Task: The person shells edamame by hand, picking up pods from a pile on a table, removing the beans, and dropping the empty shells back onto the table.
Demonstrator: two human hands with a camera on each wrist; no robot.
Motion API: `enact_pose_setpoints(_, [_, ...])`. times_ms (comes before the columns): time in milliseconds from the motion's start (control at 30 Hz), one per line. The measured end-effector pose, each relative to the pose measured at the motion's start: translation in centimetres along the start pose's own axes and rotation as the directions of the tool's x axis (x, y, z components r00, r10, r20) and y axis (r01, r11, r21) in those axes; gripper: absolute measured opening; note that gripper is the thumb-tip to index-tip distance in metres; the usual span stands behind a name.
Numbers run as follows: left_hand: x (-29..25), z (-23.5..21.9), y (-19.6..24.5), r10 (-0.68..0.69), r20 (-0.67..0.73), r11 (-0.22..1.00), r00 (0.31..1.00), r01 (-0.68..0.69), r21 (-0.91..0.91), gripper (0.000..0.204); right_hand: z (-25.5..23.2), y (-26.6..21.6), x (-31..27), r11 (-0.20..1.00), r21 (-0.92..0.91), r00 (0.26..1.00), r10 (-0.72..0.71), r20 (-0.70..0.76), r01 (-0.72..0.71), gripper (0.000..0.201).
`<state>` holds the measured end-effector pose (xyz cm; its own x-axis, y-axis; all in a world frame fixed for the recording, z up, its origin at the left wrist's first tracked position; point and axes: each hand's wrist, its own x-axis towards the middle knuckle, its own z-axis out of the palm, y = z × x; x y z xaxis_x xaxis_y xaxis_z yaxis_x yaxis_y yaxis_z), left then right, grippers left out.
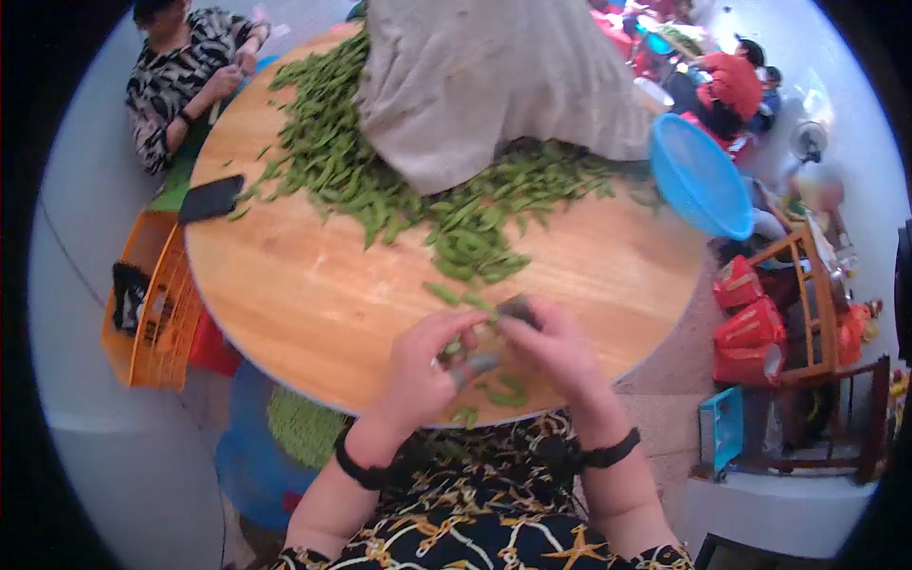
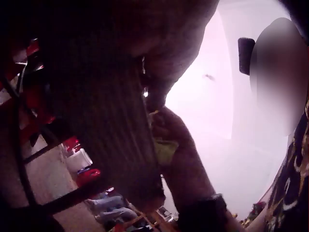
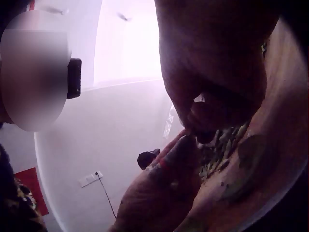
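Note:
Over the near edge of the round wooden table (image 1: 294,285), both hands meet. The left hand (image 1: 418,361) has a grey wrap on its thumb and pinches a green bean pod (image 1: 452,349) in curled fingers. Close against it, the right hand (image 1: 560,351) has its fingers curled and a dark cover at the thumb. In the left wrist view, a pale green piece of pod (image 2: 165,151) shows at the right hand's fingers. Loose pods (image 1: 503,388) lie beneath the hands. Beyond them spreads a large heap of pods (image 1: 323,142). Both wrist views are dark.
A grey cloth sack (image 1: 475,85) lies over the heap. A blue basket (image 1: 701,176) is at the table's right edge, a black phone (image 1: 211,199) at the left. Below stand an orange crate (image 1: 166,332) and a blue tub holding shelled beans (image 1: 302,427). Another person (image 1: 180,85) sits at far left.

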<state>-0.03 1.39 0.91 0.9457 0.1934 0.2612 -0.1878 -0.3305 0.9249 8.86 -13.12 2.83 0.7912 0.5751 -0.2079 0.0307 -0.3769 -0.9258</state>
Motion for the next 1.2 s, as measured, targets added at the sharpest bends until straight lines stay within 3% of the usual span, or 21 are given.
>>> enact_pose_setpoints(33, [0.0,0.2,0.2,-0.01,0.01,1.0,1.0,0.01,-0.003,0.036,0.2,-0.6,-0.4,0.974,0.144,0.979,0.159,0.126,-0.177,0.023])
enact_pose_setpoints(67, [0.0,0.2,0.6,-0.09,0.005,0.995,0.996,0.091,-0.051,0.033,0.6,-0.1,-0.5,0.975,0.14,0.982,0.157,0.101,-0.17,0.023])
enact_pose_setpoints(133, [-0.1,0.2,0.2,-0.049,-0.011,0.998,0.999,0.048,-0.051,0.03,1.2,1.0,-0.1,0.986,0.074,0.988,-0.154,0.023,0.152,0.025])
enact_pose_setpoints(200, [-0.1,-0.1,-0.3,-0.015,-0.043,0.999,0.999,0.013,-0.042,0.027,1.1,0.5,-0.6,0.992,0.077,0.995,-0.099,0.027,0.097,0.026])
enact_pose_setpoints(233, [-0.2,-0.2,-0.5,-0.108,-0.078,0.97,0.991,0.087,-0.228,0.022,1.2,0.2,-0.8,0.996,0.088,0.998,-0.037,0.041,0.033,0.027])
enact_pose_setpoints(267, [-0.2,-0.3,-0.7,-0.205,-0.094,0.9,0.974,0.15,-0.41,0.018,1.5,0.2,-0.9,0.989,0.102,0.994,-0.105,-0.025,0.107,0.028])
enact_pose_setpoints(300, [-0.4,-0.5,-1.1,-0.201,-0.094,0.9,0.975,0.145,-0.41,0.018,1.5,-0.1,-1.0,0.989,0.1,0.994,-0.109,-0.027,0.111,0.028])
enact_pose_setpoints(367, [-0.4,-0.7,-1.6,-0.261,-0.087,0.757,0.961,0.148,-0.637,0.016,1.6,-0.9,-1.2,0.981,-0.012,0.981,-0.192,-0.034,0.192,0.025])
enact_pose_setpoints(400, [-0.3,-0.8,-1.4,-0.259,-0.087,0.758,0.962,0.147,-0.636,0.016,1.9,-0.4,-1.1,0.981,-0.012,0.98,-0.194,-0.035,0.194,0.025])
enact_pose_setpoints(467, [-0.4,-0.9,-0.9,-0.39,-0.021,0.658,0.921,0.262,-0.706,0.016,3.1,0.9,-0.9,0.918,0.016,0.918,-0.396,0.019,0.395,0.022])
enact_pose_setpoints(533, [-0.2,-0.6,-1.6,-0.375,-0.014,0.684,0.927,0.267,-0.679,0.013,3.3,1.4,-0.8,0.955,0.056,0.954,-0.294,0.064,0.291,0.021])
enact_pose_setpoints(600, [-0.5,-0.6,-1.7,-0.377,-0.009,0.708,0.926,0.282,-0.648,0.011,3.0,0.3,-1.1,0.995,0.099,0.983,-0.041,0.178,0.023,0.021])
enact_pose_setpoints(633, [-0.4,-0.8,-1.5,-0.388,0.009,0.665,0.922,0.286,-0.69,0.011,2.8,0.2,-1.1,0.994,0.113,0.977,-0.035,0.209,0.011,0.021])
enact_pose_setpoints(700, [-0.4,-1.0,-1.5,-0.411,0.018,0.619,0.912,0.294,-0.728,0.011,2.5,0.4,-1.2,0.849,0.472,0.932,0.062,0.356,-0.237,0.022])
enact_pose_setpoints(833, [-0.3,-0.6,-2.3,-0.372,-0.019,0.665,0.928,0.252,-0.703,0.01,2.4,0.1,-1.4,0.764,0.586,0.924,0.037,0.381,-0.272,0.02])
enact_pose_setpoints(1033, [-0.4,-0.7,-1.9,-0.344,-0.046,0.773,0.938,0.255,-0.581,0.009,2.0,0.4,-1.1,0.865,0.443,0.91,0.038,0.412,-0.237,0.019])
enact_pose_setpoints(1100, [-0.3,-0.8,-1.6,-0.254,-0.083,0.926,0.964,0.218,-0.309,0.009,2.0,0.4,-1.1,0.829,0.472,0.906,0.094,0.413,-0.301,0.019])
enact_pose_setpoints(1133, [-0.3,-0.9,-1.5,-0.257,-0.085,0.925,0.963,0.22,-0.311,0.009,2.0,0.3,-1.1,0.829,0.469,0.904,0.097,0.416,-0.305,0.019])
enact_pose_setpoints(1200, [-0.2,-0.9,-1.3,-0.073,-0.065,0.938,0.995,0.046,-0.343,0.011,1.9,0.2,-1.1,0.839,0.453,0.889,0.077,0.451,-0.302,0.018])
